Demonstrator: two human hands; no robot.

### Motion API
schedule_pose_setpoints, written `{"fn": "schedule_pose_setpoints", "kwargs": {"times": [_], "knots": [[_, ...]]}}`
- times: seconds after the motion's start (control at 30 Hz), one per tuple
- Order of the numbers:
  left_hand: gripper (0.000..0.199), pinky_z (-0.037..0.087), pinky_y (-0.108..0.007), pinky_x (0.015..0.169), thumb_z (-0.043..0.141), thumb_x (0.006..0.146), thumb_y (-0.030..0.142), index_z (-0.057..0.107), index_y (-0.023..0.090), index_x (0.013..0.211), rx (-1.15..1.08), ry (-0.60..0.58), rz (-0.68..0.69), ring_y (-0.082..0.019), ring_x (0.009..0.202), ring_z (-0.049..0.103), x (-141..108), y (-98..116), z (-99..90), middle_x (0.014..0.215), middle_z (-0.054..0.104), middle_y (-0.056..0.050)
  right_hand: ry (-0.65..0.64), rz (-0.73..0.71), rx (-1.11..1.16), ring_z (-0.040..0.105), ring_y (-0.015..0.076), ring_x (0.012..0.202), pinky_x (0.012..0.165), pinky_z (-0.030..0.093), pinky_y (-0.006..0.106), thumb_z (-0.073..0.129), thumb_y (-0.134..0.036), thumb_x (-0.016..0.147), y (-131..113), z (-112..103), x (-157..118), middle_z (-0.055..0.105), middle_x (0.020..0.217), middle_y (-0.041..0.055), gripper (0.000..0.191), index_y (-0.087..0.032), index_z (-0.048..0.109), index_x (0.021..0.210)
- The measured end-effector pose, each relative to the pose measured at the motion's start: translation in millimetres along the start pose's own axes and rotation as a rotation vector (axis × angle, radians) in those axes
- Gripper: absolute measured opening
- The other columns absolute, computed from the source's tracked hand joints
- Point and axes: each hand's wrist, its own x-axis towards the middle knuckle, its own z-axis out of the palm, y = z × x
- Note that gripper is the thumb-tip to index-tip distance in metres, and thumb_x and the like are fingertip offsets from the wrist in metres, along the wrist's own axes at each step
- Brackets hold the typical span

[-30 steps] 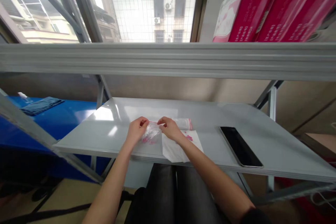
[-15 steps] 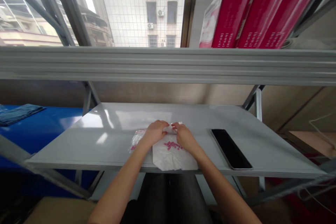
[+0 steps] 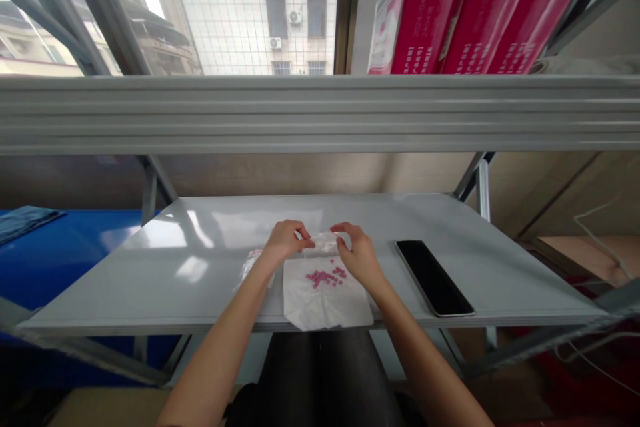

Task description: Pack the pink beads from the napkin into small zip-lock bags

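A small clear plastic bag [image 3: 321,246] is stretched between my two hands above the far edge of a white paper sheet [image 3: 327,307]. My left hand [image 3: 287,240] pinches the bag's left side between thumb and fingers. Its right side is in the fingers of my right hand [image 3: 357,253], with thumb and forefinger curved around it. Several small pink beads [image 3: 323,278] lie loose on the sheet, just nearer to me than the bag. Another clear plastic bag [image 3: 250,265] rests left of the sheet, partly covered by my left forearm.
A black phone-like slab [image 3: 434,278] lies on the grey table [image 3: 215,300] to the right. A metal rail [image 3: 320,117] crosses above the table's back. Red boxes [image 3: 465,20] stand higher up at the right. Blue cloth [image 3: 25,221] lies on a blue surface at the left.
My hands have drawn slightly apart, and the clear bag between them shows more. More of the pink beads are visible on the sheet. The whole view has shifted a little.
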Motion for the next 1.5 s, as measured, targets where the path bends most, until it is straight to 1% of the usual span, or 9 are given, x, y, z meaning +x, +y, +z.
{"fn": "schedule_pose_setpoints", "kwargs": {"times": [0.13, 0.3, 0.53, 0.73, 0.9, 1.0, 1.07, 1.2, 1.5], "knots": [[0.021, 0.059, -0.032, 0.070, 0.063, 0.095, 0.033, 0.066, 0.013, 0.101, -0.102, -0.028, -0.019, -0.015, 0.077, 0.068, -2.8, 0.9, -3.6, 0.095, 0.070, -0.004, 0.088, 0.061, 0.073, 0.069, 0.0242, 0.096, 0.088, 0.053, 0.041, 0.045, -0.015, 0.083, 10.1, -9.6, -6.7, 0.075, 0.101, 0.0095, 0.027, -0.018, 0.067, 0.098], [0.025, 0.059, -0.037, 0.077, 0.061, 0.096, 0.033, 0.064, 0.014, 0.112, -0.170, -0.028, -0.055, -0.018, 0.088, 0.068, -3.3, 6.6, -6.1, 0.107, 0.068, -0.006, 0.115, 0.069, 0.068, 0.070, 0.0236, 0.088, 0.079, 0.056, 0.038, 0.042, -0.015, 0.084, 14.0, -13.7, -19.9, 0.074, 0.094, 0.0105, 0.025, -0.016, 0.066, 0.093], [0.026, 0.059, -0.038, 0.079, 0.062, 0.095, 0.032, 0.063, 0.015, 0.114, -0.229, -0.008, -0.042, -0.020, 0.092, 0.068, 3.6, 11.3, -2.4, 0.112, 0.067, -0.007, -0.083, -0.081, -0.032, 0.058, 0.0285, 0.111, 0.100, 0.045, 0.047, 0.048, 0.001, 0.077, -9.1, 3.2, -27.2, 0.072, 0.114, 0.0124, 0.041, -0.017, 0.069, 0.107], [0.021, 0.060, -0.029, 0.066, 0.061, 0.095, 0.033, 0.069, 0.013, 0.095, -0.344, 0.273, 0.056, -0.016, 0.070, 0.071, 1.1, 17.0, -8.7, 0.087, 0.073, -0.004, -0.148, -0.002, 0.021, 0.058, 0.0337, 0.103, 0.095, 0.043, 0.049, 0.053, 0.004, 0.071, -5.4, 12.3, -21.8, 0.076, 0.099, 0.0163, 0.035, -0.015, 0.074, 0.092], [0.020, 0.059, -0.035, 0.089, 0.060, 0.091, 0.032, 0.074, 0.019, 0.096, -0.383, 0.643, 0.284, -0.022, 0.099, 0.072, -61.2, 32.7, -7.6, 0.107, 0.077, -0.007, -0.013, 0.137, 0.245, 0.063, 0.0290, 0.100, 0.088, 0.049, 0.043, 0.050, -0.022, 0.089, -10.8, -3.3, -28.6, 0.074, 0.106, 0.0154, 0.023, -0.016, 0.071, 0.096], [0.010, 0.059, -0.034, 0.090, 0.067, 0.085, 0.018, 0.077, 0.022, 0.087, -0.236, 0.712, 0.529, -0.019, 0.092, 0.074, -115.5, 35.7, 10.9, 0.099, 0.080, -0.004, -0.021, 0.247, 0.446, 0.066, 0.0250, 0.074, 0.062, 0.052, 0.036, 0.027, -0.048, 0.099, -22.4, -19.7, -48.5, 0.074, 0.087, 0.0146, 0.054, -0.016, 0.070, 0.092], [0.021, 0.060, -0.026, 0.083, 0.067, 0.082, 0.006, 0.076, 0.022, 0.094, -0.092, 0.714, 0.664, -0.016, 0.089, 0.075, -145.2, 32.4, 27.5, 0.100, 0.079, -0.004, -0.096, 0.374, 0.725, 0.064, 0.0220, 0.064, 0.052, 0.048, 0.031, 0.037, -0.060, 0.094, -30.8, -27.8, -68.3, 0.071, 0.075, 0.0111, 0.056, -0.016, 0.070, 0.083], [0.025, 0.061, -0.024, 0.081, 0.059, 0.083, 0.003, 0.074, 0.019, 0.095, -0.061, 0.693, 0.630, -0.017, 0.091, 0.075, -177.2, 21.1, 55.2, 0.104, 0.078, -0.007, -0.113, 0.636, 1.081, 0.048, 0.0099, 0.049, 0.048, 0.039, 0.021, 0.085, -0.047, 0.067, -41.4, -30.2, -108.5, 0.059, 0.055, -0.0010, 0.036, -0.016, 0.068, 0.065], [0.022, 0.059, -0.024, 0.085, 0.056, 0.088, 0.008, 0.071, 0.021, 0.096, -0.101, 0.622, 0.515, -0.016, 0.093, 0.074, -189.1, 14.1, 66.5, 0.103, 0.077, -0.004, -0.141, 0.750, 1.169, 0.053, 0.0075, 0.051, 0.053, 0.042, 0.018, 0.093, -0.042, 0.060, -48.9, -29.8, -127.1, 0.064, 0.056, 0.0004, 0.035, -0.014, 0.074, 0.064]]}}
